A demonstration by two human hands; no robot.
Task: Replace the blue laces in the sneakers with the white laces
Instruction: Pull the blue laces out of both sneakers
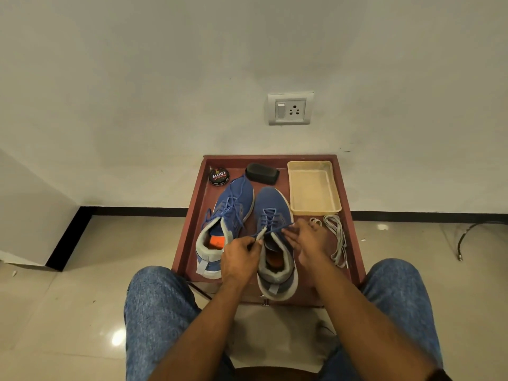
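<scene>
At centre frame in the head view, a seated person works at a pair of blue sneakers set toes-away on a reddish-brown tray that stands against a white wall. The left hand pinches one end of the blue lace at the collar of the right sneaker, while the right hand grips the lace on the other side, fingers curled over it; the strand runs taut between the two, apparently so the top crossing can be slackened and drawn out of its eyelets. That shoe sits nearest the knees, heel overhanging the tray's front edge, likely pulled close for reach.

Left of centre, the left sneaker lies still threaded, its own blue lace loose and untied across the tongue.

At right of centre, just beside the right hand, the white laces lie bundled on the tray, kept within easy reach for rethreading. Above them, a shallow cream basket appears placed to receive the removed laces.

At the tray's far edge, upper left, a tin of shoe polish and a dark brush sit untouched.

Judged from this layout, removal is at an early stage: neither shoe is unlaced.
</scene>
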